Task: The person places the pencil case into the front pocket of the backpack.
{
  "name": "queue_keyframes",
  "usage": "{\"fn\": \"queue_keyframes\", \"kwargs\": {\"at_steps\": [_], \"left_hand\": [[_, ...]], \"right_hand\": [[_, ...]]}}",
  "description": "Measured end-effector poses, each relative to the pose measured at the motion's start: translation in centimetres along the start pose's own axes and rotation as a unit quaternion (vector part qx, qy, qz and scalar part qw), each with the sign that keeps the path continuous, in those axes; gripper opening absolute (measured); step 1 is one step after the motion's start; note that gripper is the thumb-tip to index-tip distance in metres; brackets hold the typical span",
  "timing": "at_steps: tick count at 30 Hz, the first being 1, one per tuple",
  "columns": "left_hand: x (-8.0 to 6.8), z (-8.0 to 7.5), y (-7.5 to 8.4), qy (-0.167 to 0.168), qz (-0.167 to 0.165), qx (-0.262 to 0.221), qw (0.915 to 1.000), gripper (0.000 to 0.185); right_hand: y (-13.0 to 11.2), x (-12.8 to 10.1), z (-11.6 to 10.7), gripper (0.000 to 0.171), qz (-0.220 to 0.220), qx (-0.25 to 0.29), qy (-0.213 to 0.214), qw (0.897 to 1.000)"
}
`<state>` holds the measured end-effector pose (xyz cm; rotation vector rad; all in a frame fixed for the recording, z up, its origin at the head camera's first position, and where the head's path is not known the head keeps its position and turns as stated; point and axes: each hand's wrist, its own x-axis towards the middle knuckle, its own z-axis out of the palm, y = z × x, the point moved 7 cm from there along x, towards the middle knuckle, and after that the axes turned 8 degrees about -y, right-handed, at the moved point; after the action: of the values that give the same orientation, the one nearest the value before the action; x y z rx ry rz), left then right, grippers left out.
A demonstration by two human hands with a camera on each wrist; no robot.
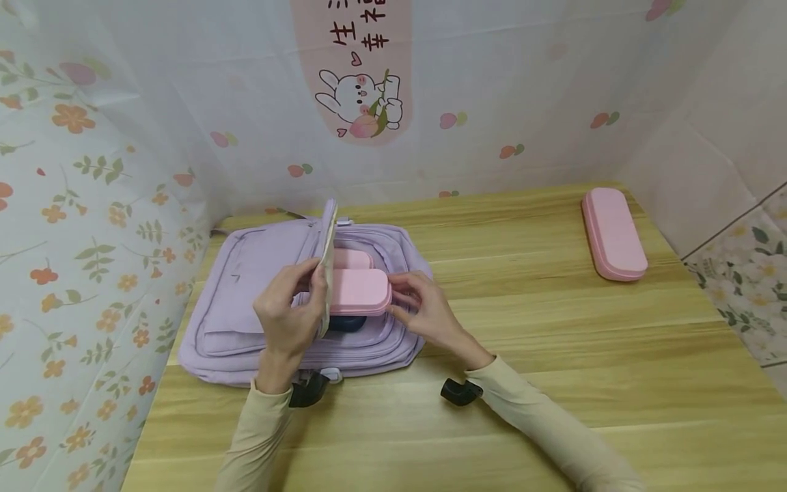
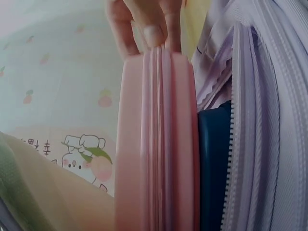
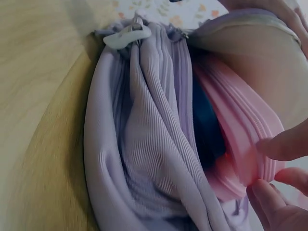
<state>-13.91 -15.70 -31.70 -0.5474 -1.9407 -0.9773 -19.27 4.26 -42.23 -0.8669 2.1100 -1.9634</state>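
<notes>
Nearest me are my beige sleeves, with a black piece at each wrist. Beyond the cuffs, my left hand pinches the raised flap of a lilac backpack, thumb on one side of it and fingers on the other. My right hand grips the near end of a pink case between thumb and fingers; the case sits between my two hands, its other end tucked behind the flap, in the mouth of the bag. Just beside that case, on my side of it, a dark blue thing shows inside the bag, too hidden to name. Past the gripped case, a second pink case lies in the bag, partly covered by the first and by the flap. The bag lies on a wood-grain bench under my hands. Farther out, well to the right of my right hand, a third pink case rests on the bench. Farthest away, a white cloth with a rabbit picture hangs ahead of both hands.
</notes>
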Motion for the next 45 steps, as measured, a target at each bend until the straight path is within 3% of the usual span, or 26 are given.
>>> {"fn": "queue_keyframes", "kwargs": {"at_steps": [11, 20, 28, 38, 45], "left_hand": [[-0.2, 0.4, 0.5, 0.000, -0.003, -0.001, 1.0000, 0.014], [-0.6, 0.7, 0.3, -0.001, -0.019, -0.015, 0.9997, 0.014], [-1.4, -0.2, -0.6, 0.006, -0.068, -0.012, 0.9976, 0.014], [-2.5, -2.0, -1.8, 0.008, -0.111, 0.006, 0.9938, 0.014], [-3.2, -2.7, -2.2, 0.018, -0.122, 0.011, 0.9924, 0.015]], "right_hand": [[0.2, 1.5, 1.7, 0.038, 0.012, 0.009, 0.021, 1.000], [0.8, 1.2, 1.3, 0.026, -0.001, -0.015, 0.031, 0.999], [0.5, 0.4, -2.4, 0.024, 0.012, -0.072, 0.040, 0.996], [0.8, -1.3, -7.3, 0.047, 0.060, -0.134, 0.080, 0.986], [1.1, -2.9, -10.7, 0.060, 0.101, -0.174, 0.117, 0.972]]}}
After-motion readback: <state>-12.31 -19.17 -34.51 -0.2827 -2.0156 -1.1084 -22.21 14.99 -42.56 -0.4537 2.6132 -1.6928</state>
